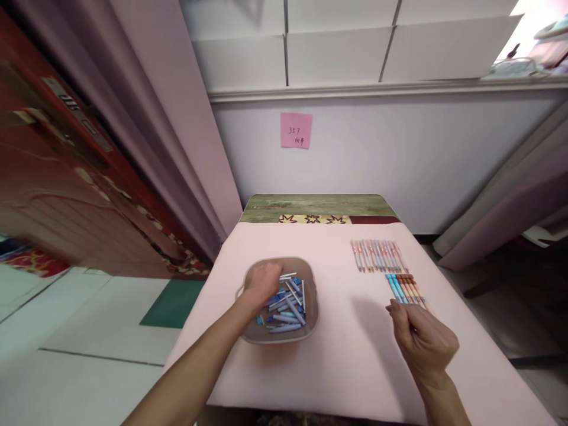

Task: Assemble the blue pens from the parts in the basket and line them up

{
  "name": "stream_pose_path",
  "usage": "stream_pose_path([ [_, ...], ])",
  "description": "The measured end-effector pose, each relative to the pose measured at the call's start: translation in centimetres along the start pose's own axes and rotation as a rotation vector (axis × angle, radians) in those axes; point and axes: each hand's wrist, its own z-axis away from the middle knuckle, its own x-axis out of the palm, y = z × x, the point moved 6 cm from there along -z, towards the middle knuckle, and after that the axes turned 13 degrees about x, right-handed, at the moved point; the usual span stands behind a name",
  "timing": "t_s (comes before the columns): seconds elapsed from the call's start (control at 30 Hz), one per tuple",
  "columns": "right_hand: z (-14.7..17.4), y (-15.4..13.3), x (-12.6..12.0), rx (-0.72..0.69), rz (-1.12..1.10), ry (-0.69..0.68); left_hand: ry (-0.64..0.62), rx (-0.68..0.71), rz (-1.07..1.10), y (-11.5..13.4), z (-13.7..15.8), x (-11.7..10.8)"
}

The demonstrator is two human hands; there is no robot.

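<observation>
My left hand [265,283] reaches down into a grey plastic bin [316,305], over its left side. Its fingers are blurred and partly hidden, so their grip is unclear. Inside the bin lie loose blue and lavender pen parts [290,313], with thin white tubes among them. Over the right side of the table, my right hand [423,342] is closed, thumb and fingertips together; whatever they hold is too small to make out. Just beyond it lies a row of pens with bright blue and brown ends [402,287], partly covered by the hand. Behind that row is another of pale patterned pens [378,255].
The table carries a pale pink cover [337,355], with a green patterned strip [319,205] at its far edge. A pink note [296,130] sticks to the white wall. Purple curtains [173,118] and a red door [66,177] stand on the left.
</observation>
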Motion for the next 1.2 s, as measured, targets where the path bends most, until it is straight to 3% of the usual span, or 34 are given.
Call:
stream_pose_path([
  [0.33,-0.6,-2.2,0.8,-0.062,-0.039,-0.047,0.019,0.077,-0.003,-0.7,1.2,-2.0],
  [0.6,-1.3,-6.3,3.1,-0.113,-0.161,-0.203,0.024,0.122,0.051,-1.4,1.3,-2.8],
  [0.7,-1.2,-8.1,5.3,-0.092,-0.190,-0.379,0.066,0.120,0.046,-1.8,1.4,-3.5],
  [0.83,-0.1,-10.3,9.7,-0.029,-0.131,-0.753,0.128,0.140,0.028,-2.3,1.6,-4.9],
  [0.97,1.7,-12.7,13.9,-0.092,0.024,-1.075,0.210,0.151,0.040,-3.3,2.3,-6.2],
  [1.07,2.8,-14.0,16.5,-0.151,0.142,-1.202,0.374,0.130,0.287,-4.3,3.9,-6.4],
  [1.2,3.6,-15.3,18.9,-0.188,0.161,-1.267,0.597,-0.043,1.052,-5.6,7.3,-3.9],
])
